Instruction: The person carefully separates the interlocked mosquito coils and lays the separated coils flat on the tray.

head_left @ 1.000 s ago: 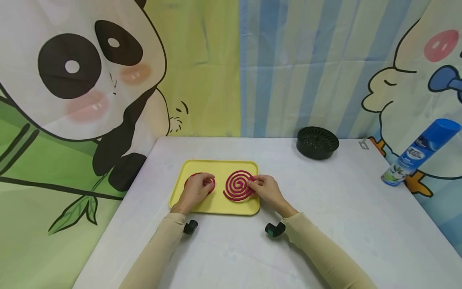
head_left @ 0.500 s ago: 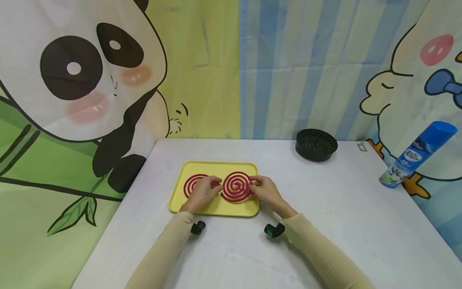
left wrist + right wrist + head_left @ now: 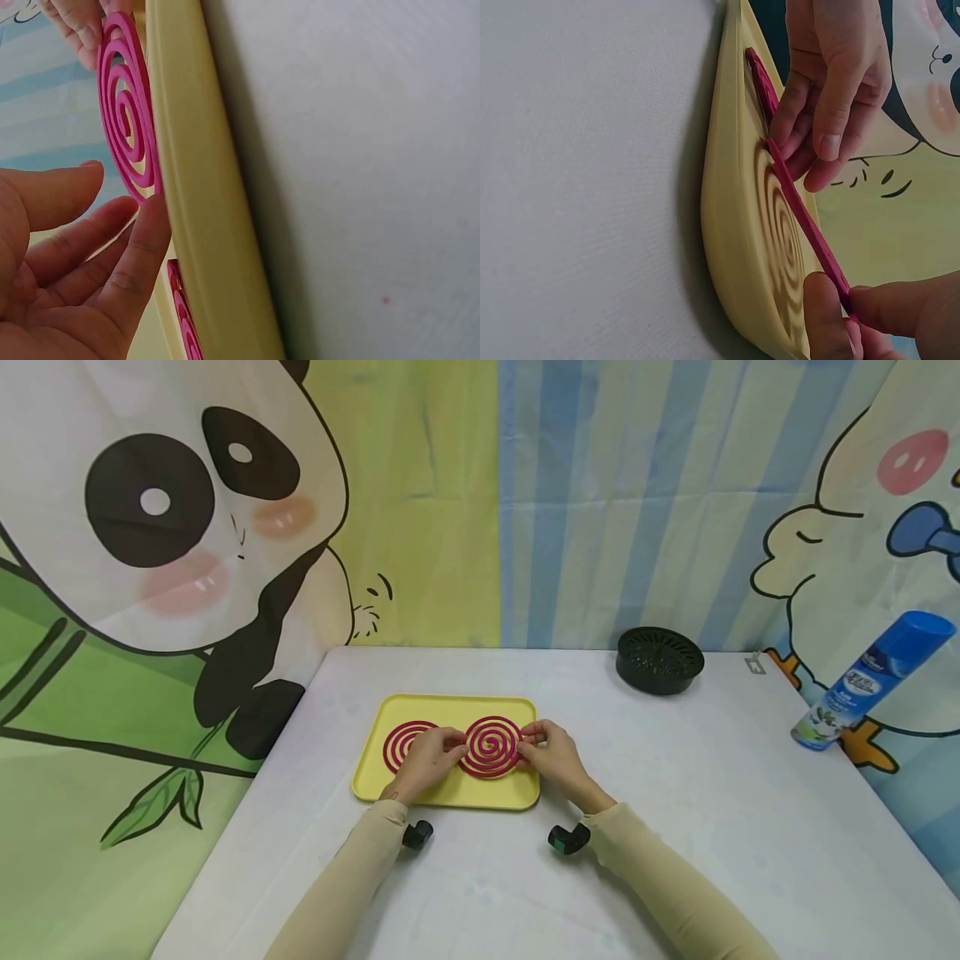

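Note:
My right hand point(image 3: 557, 756) pinches the right edge of a magenta mosquito coil point(image 3: 491, 744) between thumb and fingers. The coil is tilted, its right side raised over the yellow tray point(image 3: 450, 795), and its spiral shadow shows on the tray in the right wrist view. At the coil's left edge is my left hand point(image 3: 429, 762). In the left wrist view its fingertips point(image 3: 154, 206) touch the coil's rim, with the thumb held apart. A second magenta coil point(image 3: 391, 748) lies in the tray's left half, partly hidden by my left hand.
Toward the back right of the white table point(image 3: 637, 860) stands a round black vented holder point(image 3: 660, 662). A blue spray can point(image 3: 862, 685) is at the right edge. Printed curtains with a panda and a duck hang behind.
My left hand has moved right, from over the left coil to the left edge of the held coil. The right hand keeps its pinch, and its coil has shifted slightly left.

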Demonstrator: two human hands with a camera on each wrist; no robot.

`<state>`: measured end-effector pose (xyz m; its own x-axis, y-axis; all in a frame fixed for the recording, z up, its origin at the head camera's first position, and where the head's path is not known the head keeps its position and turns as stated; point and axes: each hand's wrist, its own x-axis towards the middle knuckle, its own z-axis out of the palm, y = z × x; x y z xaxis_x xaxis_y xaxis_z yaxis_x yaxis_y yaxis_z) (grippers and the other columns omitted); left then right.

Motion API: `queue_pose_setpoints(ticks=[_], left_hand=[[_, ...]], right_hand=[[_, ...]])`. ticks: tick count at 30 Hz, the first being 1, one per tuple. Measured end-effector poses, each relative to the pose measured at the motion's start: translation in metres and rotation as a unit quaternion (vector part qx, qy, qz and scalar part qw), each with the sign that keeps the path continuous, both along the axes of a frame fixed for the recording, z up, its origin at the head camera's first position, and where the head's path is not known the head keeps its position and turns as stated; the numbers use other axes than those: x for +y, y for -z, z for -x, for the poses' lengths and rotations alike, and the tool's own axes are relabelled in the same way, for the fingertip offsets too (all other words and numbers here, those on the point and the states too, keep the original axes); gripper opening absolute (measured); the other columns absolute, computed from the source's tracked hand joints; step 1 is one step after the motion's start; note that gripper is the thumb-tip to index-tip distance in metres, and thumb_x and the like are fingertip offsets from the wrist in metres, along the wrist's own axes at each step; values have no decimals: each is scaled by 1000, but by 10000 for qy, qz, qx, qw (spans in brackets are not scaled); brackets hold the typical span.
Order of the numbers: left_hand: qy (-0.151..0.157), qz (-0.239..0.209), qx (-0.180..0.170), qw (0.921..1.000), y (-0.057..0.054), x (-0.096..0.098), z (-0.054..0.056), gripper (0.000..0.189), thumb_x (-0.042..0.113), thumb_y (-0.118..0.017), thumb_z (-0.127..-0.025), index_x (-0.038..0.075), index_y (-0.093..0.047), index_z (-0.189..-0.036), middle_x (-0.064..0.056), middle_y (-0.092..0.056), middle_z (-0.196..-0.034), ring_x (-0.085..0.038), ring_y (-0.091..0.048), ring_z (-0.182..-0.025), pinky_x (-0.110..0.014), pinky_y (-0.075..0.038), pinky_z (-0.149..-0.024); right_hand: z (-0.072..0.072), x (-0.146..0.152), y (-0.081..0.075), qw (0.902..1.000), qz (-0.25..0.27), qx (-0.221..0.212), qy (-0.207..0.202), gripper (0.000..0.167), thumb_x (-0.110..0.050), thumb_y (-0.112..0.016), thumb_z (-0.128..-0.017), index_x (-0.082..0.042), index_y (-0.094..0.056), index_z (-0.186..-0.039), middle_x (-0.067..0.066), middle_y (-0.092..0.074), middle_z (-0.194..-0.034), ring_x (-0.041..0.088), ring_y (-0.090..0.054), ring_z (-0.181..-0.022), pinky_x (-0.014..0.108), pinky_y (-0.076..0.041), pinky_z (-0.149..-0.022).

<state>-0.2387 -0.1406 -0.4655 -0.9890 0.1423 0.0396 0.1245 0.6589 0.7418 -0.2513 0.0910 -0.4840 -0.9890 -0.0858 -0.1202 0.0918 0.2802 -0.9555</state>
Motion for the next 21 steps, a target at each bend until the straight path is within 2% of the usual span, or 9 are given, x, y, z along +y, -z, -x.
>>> queue_pose_setpoints(ticks=[3, 8, 12, 17, 21], left_hand=[[-9, 15, -16, 10000, 1, 0, 0, 24, 14, -69, -97, 1, -72, -116, -10, -75, -108, -22, -70, -98, -40, -58, -89], [-29, 19, 26, 10000, 3, -1, 1, 23, 13, -69, -97, 1, -73, -115, -10, -75, -106, -21, -70, -97, -39, -59, -87], [-47, -10, 40, 10000, 4, -1, 1, 23, 13, -70, -96, 1, -73, -115, -10, -75, -107, -22, -70, -98, -39, -59, -89], [-145, 44, 11, 9999, 4, -2, 0, 24, 16, -70, -97, 2, -73, -116, -11, -75, -109, -23, -69, -100, -40, -58, -90], [-211, 115, 31, 9997, 4, -3, -1, 24, 17, -70, -96, 3, -73, -115, -10, -75, -109, -23, -69, -100, -40, -58, -90]], right_hand=[[0, 0, -1, 9999, 100, -49, 34, 25, -5, -72, -92, 1, -63, -114, 14, -62, -103, 17, -70, -77, 29, -63, -71], [1, 1, -3, 10000, -2, -31, -21, 24, -7, -71, -92, 2, -67, -114, 15, -65, -103, 22, -73, -84, 29, -63, -75], [1, 2, -5, 9990, -401, 137, -147, 25, -11, -68, -95, 0, -69, -117, 13, -66, -103, 19, -73, -84, 27, -63, -74], [0, 2, -8, 9930, -1072, 376, -339, 27, -18, -66, -97, -4, -71, -119, 9, -70, -107, 15, -69, -89, 25, -60, -76], [-1, 1, -10, 9907, -1240, 407, -379, 27, -20, -65, -98, -6, -72, -119, 6, -73, -110, 15, -68, -94, 28, -60, -80]])
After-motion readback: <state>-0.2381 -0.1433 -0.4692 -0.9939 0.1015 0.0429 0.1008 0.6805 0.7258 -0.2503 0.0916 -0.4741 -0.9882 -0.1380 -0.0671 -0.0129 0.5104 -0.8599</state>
